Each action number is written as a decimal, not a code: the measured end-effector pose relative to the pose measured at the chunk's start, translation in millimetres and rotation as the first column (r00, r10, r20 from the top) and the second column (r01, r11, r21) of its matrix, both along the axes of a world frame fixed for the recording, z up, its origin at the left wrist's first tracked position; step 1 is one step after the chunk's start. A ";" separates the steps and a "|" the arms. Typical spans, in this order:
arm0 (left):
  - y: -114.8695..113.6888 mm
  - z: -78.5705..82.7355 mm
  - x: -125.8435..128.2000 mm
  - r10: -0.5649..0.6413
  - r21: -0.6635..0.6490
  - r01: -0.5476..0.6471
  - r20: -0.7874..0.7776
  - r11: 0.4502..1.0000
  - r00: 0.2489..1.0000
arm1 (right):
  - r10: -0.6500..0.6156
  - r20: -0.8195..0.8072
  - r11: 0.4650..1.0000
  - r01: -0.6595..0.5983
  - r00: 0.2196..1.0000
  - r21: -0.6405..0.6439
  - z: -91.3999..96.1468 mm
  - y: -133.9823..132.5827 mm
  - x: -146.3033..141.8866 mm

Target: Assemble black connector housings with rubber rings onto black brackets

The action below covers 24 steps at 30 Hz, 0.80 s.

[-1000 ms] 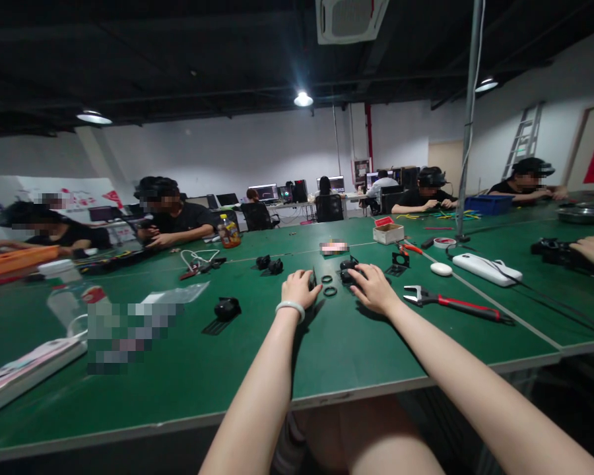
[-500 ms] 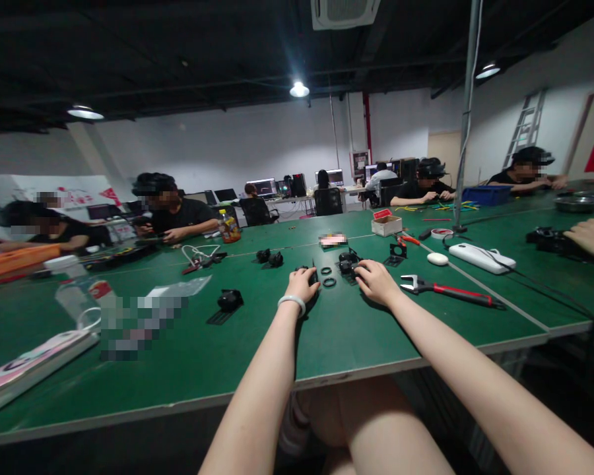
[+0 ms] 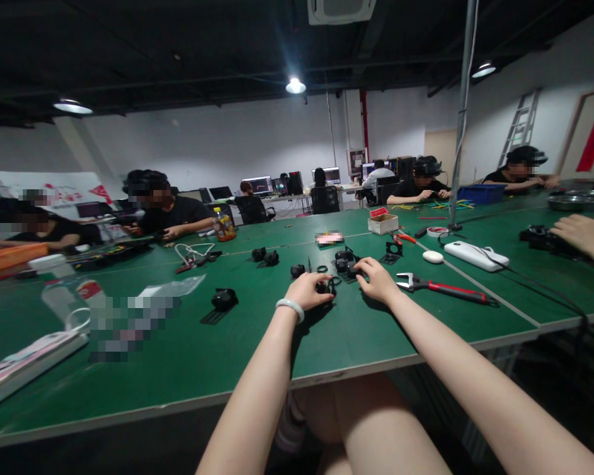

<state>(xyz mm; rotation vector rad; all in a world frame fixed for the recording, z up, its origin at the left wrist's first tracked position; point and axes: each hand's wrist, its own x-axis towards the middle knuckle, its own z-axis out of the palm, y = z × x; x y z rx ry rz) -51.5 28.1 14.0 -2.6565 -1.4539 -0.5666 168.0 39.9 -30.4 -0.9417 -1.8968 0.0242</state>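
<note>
Rings (image 3: 322,268) left of the wrench (image 3: 445,290) should be light and stiff, best pinched by the rim. The left hand (image 3: 311,291) curls at the nearer one, the right hand (image 3: 376,280) bends against a black part (image 3: 344,258) left of the wrench; neither pinch is certain.
</note>
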 end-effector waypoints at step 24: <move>-13.1 -8.2 24.8 -0.218 -0.234 0.272 0.233 0.934 0.948 | 0.405 -0.552 0.445 -0.684 0.729 -0.577 -6.1 -0.4 -1.4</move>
